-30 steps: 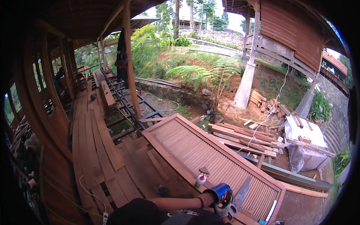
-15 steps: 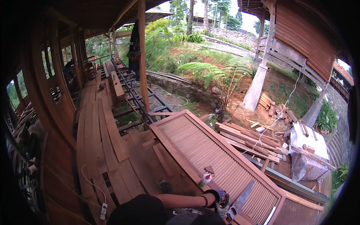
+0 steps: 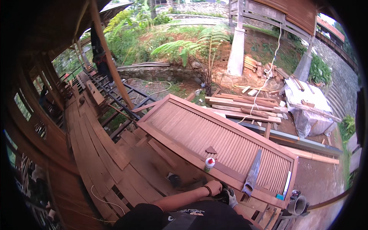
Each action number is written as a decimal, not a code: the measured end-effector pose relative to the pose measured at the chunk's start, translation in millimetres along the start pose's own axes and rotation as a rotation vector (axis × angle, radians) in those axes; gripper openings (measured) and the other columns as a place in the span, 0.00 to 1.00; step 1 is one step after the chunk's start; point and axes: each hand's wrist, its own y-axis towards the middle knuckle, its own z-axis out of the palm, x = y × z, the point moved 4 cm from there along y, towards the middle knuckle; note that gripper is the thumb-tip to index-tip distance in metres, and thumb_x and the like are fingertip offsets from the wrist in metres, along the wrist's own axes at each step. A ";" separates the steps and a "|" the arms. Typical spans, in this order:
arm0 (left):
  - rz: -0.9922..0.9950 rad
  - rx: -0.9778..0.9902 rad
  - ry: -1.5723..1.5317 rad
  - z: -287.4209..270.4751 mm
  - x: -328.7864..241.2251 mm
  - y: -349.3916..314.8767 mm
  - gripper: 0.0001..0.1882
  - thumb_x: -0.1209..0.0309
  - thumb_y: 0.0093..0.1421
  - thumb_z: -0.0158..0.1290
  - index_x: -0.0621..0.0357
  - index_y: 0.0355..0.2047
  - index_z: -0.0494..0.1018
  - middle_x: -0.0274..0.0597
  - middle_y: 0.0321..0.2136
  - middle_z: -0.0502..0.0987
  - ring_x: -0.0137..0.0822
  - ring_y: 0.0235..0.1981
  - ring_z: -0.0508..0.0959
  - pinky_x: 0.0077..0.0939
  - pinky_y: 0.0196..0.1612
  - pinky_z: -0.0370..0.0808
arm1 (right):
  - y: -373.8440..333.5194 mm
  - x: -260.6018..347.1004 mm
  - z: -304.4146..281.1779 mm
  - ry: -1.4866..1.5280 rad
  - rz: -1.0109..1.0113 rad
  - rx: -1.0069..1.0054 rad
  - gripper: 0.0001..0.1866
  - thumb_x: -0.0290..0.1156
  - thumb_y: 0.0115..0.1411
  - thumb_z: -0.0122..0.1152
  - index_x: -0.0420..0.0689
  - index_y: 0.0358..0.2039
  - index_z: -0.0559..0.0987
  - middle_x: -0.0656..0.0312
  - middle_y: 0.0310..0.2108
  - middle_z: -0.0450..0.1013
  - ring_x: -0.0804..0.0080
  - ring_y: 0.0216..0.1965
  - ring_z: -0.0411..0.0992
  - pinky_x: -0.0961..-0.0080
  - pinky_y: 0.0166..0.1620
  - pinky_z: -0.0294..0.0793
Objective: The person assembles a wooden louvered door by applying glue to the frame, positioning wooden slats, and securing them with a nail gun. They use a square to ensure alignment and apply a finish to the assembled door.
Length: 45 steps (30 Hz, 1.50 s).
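Note:
My left hand [image 3: 214, 187], bare with a dark band at the wrist, is closed round the edge of a dark round object [image 3: 220, 197]. What kind of object it is, I cannot make out. From the other side my right hand [image 3: 232, 200], in a pale glove, grips the same object; its fingers are partly hidden. Both hands are close to my body, at the near edge of a louvred wooden panel [image 3: 184, 124]. A handsaw [image 3: 252, 174] lies on the panel, right of my hands. Left of the saw stand a white bottle with a red cap [image 3: 209, 164] and small brown wood pieces [image 3: 211, 150].
A white strip with a teal end [image 3: 284, 188] lies at the panel's right. Beside it is a grey cylinder [image 3: 297, 206]. Planks [image 3: 99, 134] with gaps form the left floor. Stacked timber [image 3: 245, 105] and a plastic-covered pile [image 3: 312, 103] stand beyond the panel.
My view has turned right and down, so the scene sits further left and higher. The dark round object, earlier showing a blue side by my wrist, is now between both hands.

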 end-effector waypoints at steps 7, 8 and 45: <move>-0.017 0.059 -0.215 -13.5 -16.0 5.9 0.10 0.66 0.57 0.58 0.56 0.36 0.82 0.44 0.27 0.82 0.37 0.29 0.82 0.31 0.37 0.78 | -19.1 54.9 -0.3 1.146 0.744 -0.360 0.25 0.36 0.61 0.64 0.41 0.56 0.69 0.60 0.50 0.73 0.74 0.50 0.70 0.77 0.54 0.70; -0.092 0.121 -0.272 -8.9 -22.8 15.5 0.10 0.66 0.57 0.59 0.55 0.36 0.82 0.44 0.26 0.82 0.35 0.27 0.82 0.30 0.35 0.78 | -29.2 54.4 -4.5 1.179 0.795 -0.417 0.22 0.35 0.62 0.64 0.40 0.54 0.71 0.61 0.49 0.73 0.74 0.50 0.70 0.77 0.55 0.69; 0.151 -0.140 0.212 233.4 -344.7 904.6 0.09 0.69 0.56 0.56 0.54 0.34 0.84 0.49 0.35 0.83 0.43 0.37 0.82 0.31 0.46 0.77 | -395.2 -256.6 -118.3 1.304 1.733 -1.097 0.30 0.38 0.65 0.48 0.44 0.66 0.58 0.46 0.66 0.55 0.49 0.64 0.59 0.58 0.64 0.61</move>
